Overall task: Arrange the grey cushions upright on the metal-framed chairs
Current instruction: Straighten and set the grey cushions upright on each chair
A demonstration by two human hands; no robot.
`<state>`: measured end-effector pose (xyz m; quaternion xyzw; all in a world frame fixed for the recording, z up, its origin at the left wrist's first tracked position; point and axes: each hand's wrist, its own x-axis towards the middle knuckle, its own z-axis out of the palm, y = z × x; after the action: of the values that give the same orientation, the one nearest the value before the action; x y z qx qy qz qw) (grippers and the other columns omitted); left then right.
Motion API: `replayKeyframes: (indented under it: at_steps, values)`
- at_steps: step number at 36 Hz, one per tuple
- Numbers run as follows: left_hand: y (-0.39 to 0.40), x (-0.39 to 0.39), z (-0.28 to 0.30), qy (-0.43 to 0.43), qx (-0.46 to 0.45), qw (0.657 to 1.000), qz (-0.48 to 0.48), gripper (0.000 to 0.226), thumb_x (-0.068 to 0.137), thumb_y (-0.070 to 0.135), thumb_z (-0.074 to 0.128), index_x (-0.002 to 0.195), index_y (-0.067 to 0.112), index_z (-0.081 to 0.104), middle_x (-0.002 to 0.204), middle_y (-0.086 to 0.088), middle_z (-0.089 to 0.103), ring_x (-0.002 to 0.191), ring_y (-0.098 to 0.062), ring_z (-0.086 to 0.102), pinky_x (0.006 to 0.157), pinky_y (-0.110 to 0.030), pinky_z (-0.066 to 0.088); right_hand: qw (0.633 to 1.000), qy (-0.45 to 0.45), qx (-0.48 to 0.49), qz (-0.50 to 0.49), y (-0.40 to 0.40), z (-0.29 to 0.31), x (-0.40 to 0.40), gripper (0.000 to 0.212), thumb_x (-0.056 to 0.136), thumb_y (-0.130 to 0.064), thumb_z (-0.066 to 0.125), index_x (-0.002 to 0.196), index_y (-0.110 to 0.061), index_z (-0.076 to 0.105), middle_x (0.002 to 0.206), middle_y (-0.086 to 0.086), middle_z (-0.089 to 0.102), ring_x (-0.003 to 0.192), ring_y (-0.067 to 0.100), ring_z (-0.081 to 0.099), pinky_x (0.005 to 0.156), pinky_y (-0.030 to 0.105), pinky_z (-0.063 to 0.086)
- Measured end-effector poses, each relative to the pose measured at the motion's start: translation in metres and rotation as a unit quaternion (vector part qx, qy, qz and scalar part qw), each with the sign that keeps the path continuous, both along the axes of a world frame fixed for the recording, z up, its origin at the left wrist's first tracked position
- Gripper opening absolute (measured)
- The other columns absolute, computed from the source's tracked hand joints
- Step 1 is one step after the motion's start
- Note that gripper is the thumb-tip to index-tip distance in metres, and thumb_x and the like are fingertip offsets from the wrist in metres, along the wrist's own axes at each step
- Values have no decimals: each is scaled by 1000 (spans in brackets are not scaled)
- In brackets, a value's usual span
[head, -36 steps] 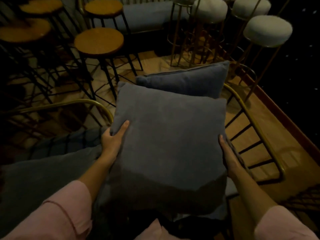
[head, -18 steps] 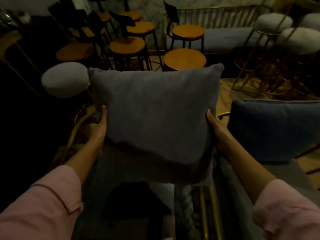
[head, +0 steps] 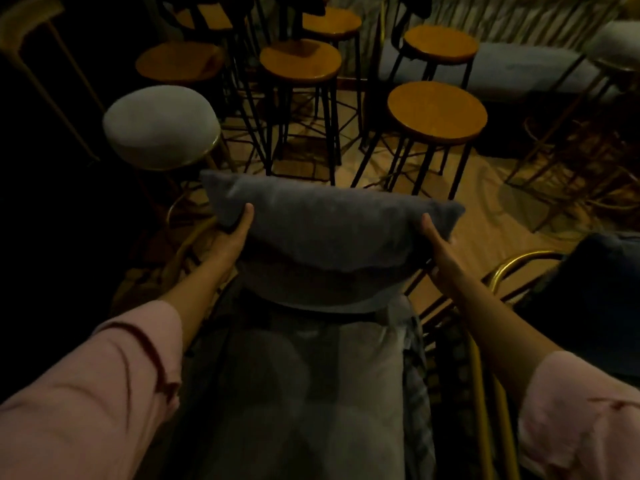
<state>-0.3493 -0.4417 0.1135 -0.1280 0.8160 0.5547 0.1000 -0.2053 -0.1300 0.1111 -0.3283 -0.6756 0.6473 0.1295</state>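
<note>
A grey cushion (head: 329,223) stands on its edge at the back of a metal-framed chair's padded grey seat (head: 311,386), its top edge toward me. My left hand (head: 232,237) grips its left side, thumb on the front face. My right hand (head: 438,247) grips its right side the same way. Another dark cushion (head: 595,289) rests on the neighbouring gold-framed chair (head: 512,265) at the right edge. Both sleeves are pink.
Several wooden-topped black-legged stools (head: 437,112) crowd the floor just beyond the cushion. A white padded stool (head: 161,124) with a gold frame stands at the left. A grey bench (head: 502,67) lies at the far right back. The left side is dark.
I have swung the cushion from the right chair to this one and lowered it; it now sits on the seat's back with only its top edge facing me.
</note>
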Motion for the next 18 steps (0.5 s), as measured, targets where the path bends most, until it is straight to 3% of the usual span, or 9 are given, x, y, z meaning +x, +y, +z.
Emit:
replayKeyframes:
  at_steps: [2, 4, 6, 10, 12, 14, 16, 18]
  values:
    - [-5, -2, -23, -72, 15, 997, -21, 104, 73, 79, 52, 153, 21, 19, 159, -10, 29, 144, -33, 32, 115, -43, 33, 999, -29, -34, 6, 0, -18, -7, 75, 84, -48, 70, 142, -8, 45, 125, 4, 61, 109, 20, 64, 65, 20, 53]
    - [-11, -13, -47, -119, 51, 991, -17, 129, 47, 95, 53, 152, 28, 20, 158, -7, 31, 142, -34, 37, 113, -48, 38, 992, -60, -109, -6, -3, -34, -18, 89, 75, -58, 75, 148, -24, 38, 140, 2, 56, 130, 29, 53, 76, 32, 52]
    - [-15, -29, -65, -130, 61, 989, -24, 137, 38, 98, 54, 152, 28, 22, 157, -7, 35, 139, -34, 41, 109, -49, 42, 990, -76, -119, -17, -3, -45, -28, 91, 72, -64, 75, 148, -31, 37, 147, 2, 52, 134, 30, 48, 82, 39, 52]
    - [-10, -29, -49, -121, 42, 992, -21, 124, 54, 89, 56, 149, 14, 30, 150, -12, 44, 133, -35, 47, 107, -48, 45, 994, -82, -48, -56, -1, -46, -42, 87, 73, -67, 70, 145, -27, 41, 145, 5, 53, 133, 32, 48, 102, 56, 46]
    - [-10, -27, -42, -97, 11, 995, -8, 104, 73, 82, 46, 148, 11, 33, 149, -15, 45, 132, -37, 47, 107, -48, 44, 995, -74, -2, -65, -3, -43, -44, 64, 84, -58, 66, 134, -19, 51, 134, 7, 61, 127, 31, 55, 103, 50, 47]
    - [-15, -29, -35, -79, -7, 997, 15, 101, 77, 84, 34, 146, 10, 35, 147, -17, 46, 131, -39, 48, 107, -47, 43, 994, -63, 42, -77, -6, -36, -44, 39, 91, -47, 62, 116, -18, 56, 115, 5, 64, 113, 27, 61, 92, 39, 50]
    - [-17, -32, -25, -80, -36, 996, 23, 120, 60, 98, 24, 141, 12, 42, 140, -19, 53, 123, -39, 55, 104, -49, 45, 992, -71, 79, -75, -6, -25, -44, 44, 93, -48, 59, 121, -15, 54, 113, 6, 61, 108, 24, 59, 85, 37, 48]
    - [-19, -38, -17, -82, -69, 994, 11, 113, 66, 94, 22, 136, 9, 48, 134, -21, 58, 119, -41, 57, 103, -52, 46, 985, -104, 114, -74, -1, -18, -47, 62, 92, -54, 56, 136, -12, 47, 127, 12, 59, 114, 28, 57, 93, 42, 48]
